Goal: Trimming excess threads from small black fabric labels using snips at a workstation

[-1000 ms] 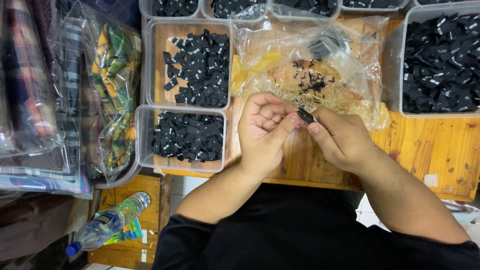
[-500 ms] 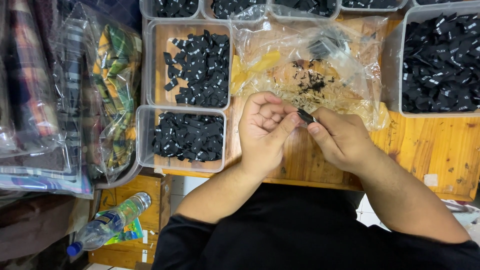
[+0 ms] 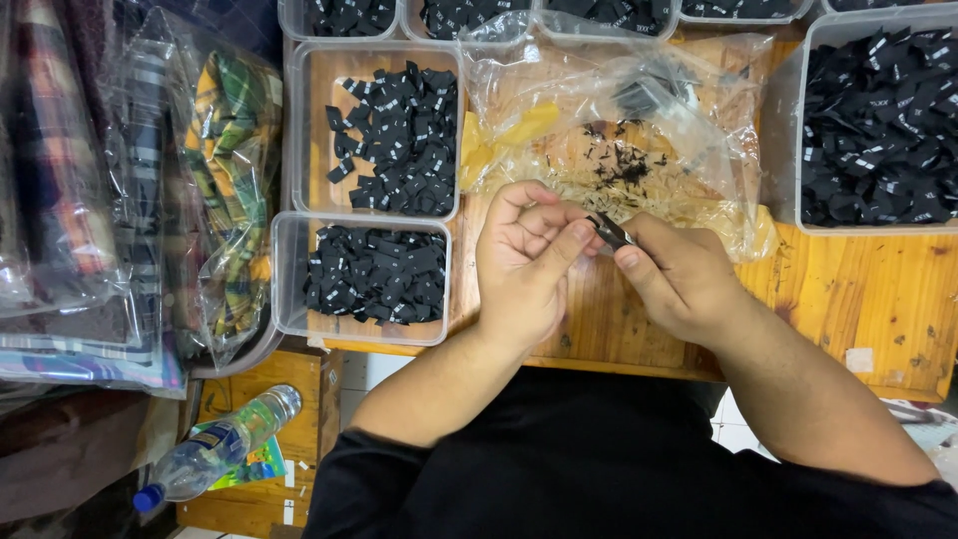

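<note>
The wooden table (image 3: 868, 299) carries the work area. At its middle, the left hand (image 3: 524, 265) and right hand (image 3: 679, 279) meet, with a small label (image 3: 611, 232) pinched between their fingertips. Directly behind the hands lies a plastic bag (image 3: 639, 130), with loose scraps (image 3: 624, 170) inside it. Left of the hands stands the near tray (image 3: 364, 279), holding a heap of labels; the far tray (image 3: 374, 135) sits just behind it, touching. Right of the bag stands the right tray (image 3: 878, 130). Further trays line the table's back edge. Left of the table lie bagged fabrics (image 3: 215, 190). A bottle (image 3: 215, 449) lies below the table's near-left corner.
</note>
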